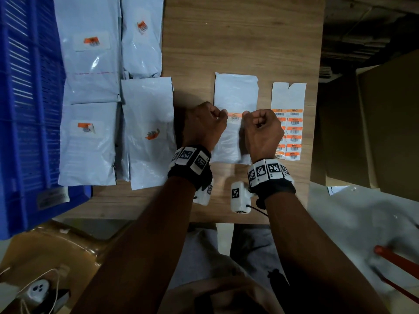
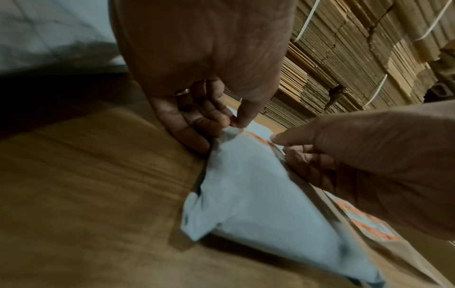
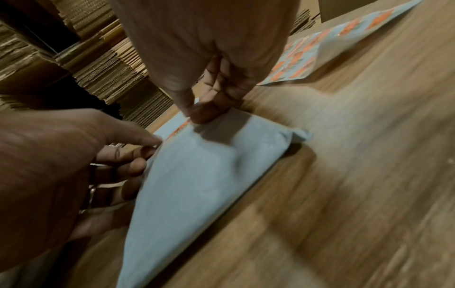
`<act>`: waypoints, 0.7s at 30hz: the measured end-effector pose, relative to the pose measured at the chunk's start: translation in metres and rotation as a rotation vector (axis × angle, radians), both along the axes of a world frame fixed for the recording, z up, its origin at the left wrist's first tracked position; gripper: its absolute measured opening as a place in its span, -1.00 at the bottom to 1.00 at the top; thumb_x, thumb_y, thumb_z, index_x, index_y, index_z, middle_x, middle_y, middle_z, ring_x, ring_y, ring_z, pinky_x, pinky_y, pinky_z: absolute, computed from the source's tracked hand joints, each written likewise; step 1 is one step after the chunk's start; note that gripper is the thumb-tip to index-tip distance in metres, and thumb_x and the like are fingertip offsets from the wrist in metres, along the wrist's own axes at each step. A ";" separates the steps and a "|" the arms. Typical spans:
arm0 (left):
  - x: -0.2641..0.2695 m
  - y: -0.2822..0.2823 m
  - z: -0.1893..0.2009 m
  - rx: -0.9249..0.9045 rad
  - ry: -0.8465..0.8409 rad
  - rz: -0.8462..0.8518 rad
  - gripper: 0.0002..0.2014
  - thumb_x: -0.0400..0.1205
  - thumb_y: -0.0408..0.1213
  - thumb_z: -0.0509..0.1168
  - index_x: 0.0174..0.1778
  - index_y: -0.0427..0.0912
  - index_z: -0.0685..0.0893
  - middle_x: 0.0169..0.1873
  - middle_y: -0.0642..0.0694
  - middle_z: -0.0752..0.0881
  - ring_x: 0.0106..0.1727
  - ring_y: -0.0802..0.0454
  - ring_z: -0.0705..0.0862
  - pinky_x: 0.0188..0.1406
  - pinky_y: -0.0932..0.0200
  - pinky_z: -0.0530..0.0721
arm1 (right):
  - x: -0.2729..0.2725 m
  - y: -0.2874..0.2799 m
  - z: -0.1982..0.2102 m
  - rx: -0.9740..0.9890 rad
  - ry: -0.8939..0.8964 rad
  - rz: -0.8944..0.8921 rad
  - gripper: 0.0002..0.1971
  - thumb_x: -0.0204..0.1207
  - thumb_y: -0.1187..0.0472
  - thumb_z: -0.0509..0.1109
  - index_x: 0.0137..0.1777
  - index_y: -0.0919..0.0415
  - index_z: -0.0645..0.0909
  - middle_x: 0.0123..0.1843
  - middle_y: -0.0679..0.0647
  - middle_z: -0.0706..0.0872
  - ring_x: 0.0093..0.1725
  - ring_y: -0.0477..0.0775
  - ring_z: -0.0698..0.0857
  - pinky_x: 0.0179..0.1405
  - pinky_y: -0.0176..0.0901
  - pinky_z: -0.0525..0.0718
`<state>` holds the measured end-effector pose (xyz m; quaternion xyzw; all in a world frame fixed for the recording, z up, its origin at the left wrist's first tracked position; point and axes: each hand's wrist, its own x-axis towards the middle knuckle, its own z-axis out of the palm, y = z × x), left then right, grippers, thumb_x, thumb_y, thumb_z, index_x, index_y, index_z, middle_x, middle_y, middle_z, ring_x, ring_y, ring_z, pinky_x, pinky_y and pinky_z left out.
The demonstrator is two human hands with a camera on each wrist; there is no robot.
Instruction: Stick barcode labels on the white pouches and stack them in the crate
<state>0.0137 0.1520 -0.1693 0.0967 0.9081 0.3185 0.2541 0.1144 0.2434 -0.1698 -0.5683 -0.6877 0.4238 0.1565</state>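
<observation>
The head view is dim, its right side and far corner almost black, while the white pouches at left catch faint glare on their plastic. Straight lines bow near the edges — plain wide-angle distortion. Both wrist views are warm-toned and smeared with motion blur, worst on the wooden table; the hands cast soft shadows — nothing there is sharp.

Head view looks steeply down from above onto the wooden table, taking in both forearms. Each wrist view sits low and close, looking along its hand across the table toward stacked cardboard. All three share the white pouch.
</observation>
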 end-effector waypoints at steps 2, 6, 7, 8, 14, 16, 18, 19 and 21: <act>0.000 -0.002 0.000 0.014 -0.024 -0.018 -0.69 0.54 0.18 0.45 -0.17 -0.01 0.78 -0.21 0.11 0.83 -0.12 0.15 0.77 -0.19 0.34 0.53 | 0.000 -0.001 -0.002 0.007 0.000 0.015 -0.78 0.50 0.07 0.62 -0.10 0.20 0.69 -0.34 -0.11 0.68 -0.37 -0.29 0.61 -0.33 -0.63 0.48; -0.001 -0.004 0.003 0.024 -0.039 -0.046 -0.75 0.53 0.12 0.48 -0.18 0.02 0.77 -0.20 0.12 0.83 -0.08 0.14 0.78 -0.15 0.31 0.60 | 0.004 -0.004 -0.004 0.039 0.023 0.044 -0.86 0.52 0.20 0.58 -0.08 0.22 0.68 -0.33 -0.14 0.66 -0.37 -0.37 0.62 -0.30 -0.63 0.50; -0.001 -0.004 0.004 0.021 -0.042 -0.044 -0.78 0.53 0.11 0.47 -0.20 0.03 0.76 -0.19 0.11 0.83 -0.07 0.12 0.78 -0.14 0.30 0.61 | 0.006 -0.005 -0.003 0.041 0.033 0.045 -0.87 0.52 0.22 0.57 -0.07 0.21 0.68 -0.31 -0.12 0.67 -0.35 -0.41 0.62 -0.28 -0.63 0.51; 0.000 -0.005 0.003 0.030 -0.049 -0.044 -0.78 0.53 0.11 0.48 -0.20 0.04 0.75 -0.20 0.12 0.82 -0.09 0.14 0.78 -0.15 0.30 0.62 | 0.008 -0.006 -0.002 0.040 0.044 0.042 -0.86 0.51 0.22 0.58 -0.06 0.22 0.68 -0.29 -0.09 0.69 -0.34 -0.43 0.62 -0.27 -0.63 0.52; 0.000 -0.013 -0.003 0.116 -0.085 -0.066 -0.82 0.51 -0.02 0.54 -0.11 0.00 0.75 -0.30 0.14 0.73 -0.13 0.14 0.76 -0.05 0.20 0.73 | 0.009 -0.008 0.000 0.029 0.054 0.076 -0.87 0.46 0.32 0.56 -0.03 0.26 0.69 -0.26 -0.04 0.70 -0.35 -0.39 0.62 -0.27 -0.62 0.52; 0.001 -0.012 -0.002 0.122 -0.092 -0.066 -0.80 0.49 -0.01 0.53 -0.10 0.00 0.74 -0.29 0.15 0.72 -0.12 0.14 0.76 -0.08 0.24 0.71 | 0.009 -0.008 0.002 0.028 0.050 0.070 -0.88 0.47 0.28 0.56 -0.05 0.23 0.69 -0.25 -0.03 0.72 -0.35 -0.36 0.62 -0.27 -0.64 0.51; 0.002 -0.010 -0.003 0.119 -0.074 -0.055 -0.71 0.46 0.13 0.54 -0.13 0.02 0.73 -0.28 0.14 0.73 -0.14 0.17 0.74 -0.13 0.24 0.69 | 0.005 -0.004 0.001 0.016 0.018 0.043 -0.82 0.49 0.11 0.61 -0.09 0.18 0.69 -0.27 -0.07 0.73 -0.34 -0.33 0.63 -0.30 -0.65 0.49; 0.002 -0.009 -0.005 0.120 -0.066 -0.050 -0.69 0.46 0.16 0.54 -0.14 0.01 0.73 -0.27 0.13 0.74 -0.15 0.17 0.74 -0.11 0.21 0.71 | 0.002 -0.002 0.000 0.011 -0.005 0.032 -0.78 0.49 0.05 0.62 -0.12 0.16 0.69 -0.31 -0.11 0.71 -0.35 -0.31 0.62 -0.32 -0.65 0.48; 0.000 -0.007 -0.007 0.114 -0.060 -0.040 -0.75 0.51 0.09 0.52 -0.17 -0.01 0.75 -0.26 0.09 0.78 -0.14 0.15 0.75 -0.05 0.14 0.74 | -0.001 0.002 -0.003 0.015 -0.035 0.030 -0.77 0.49 0.02 0.61 -0.18 0.15 0.68 -0.37 -0.18 0.66 -0.37 -0.30 0.60 -0.33 -0.66 0.46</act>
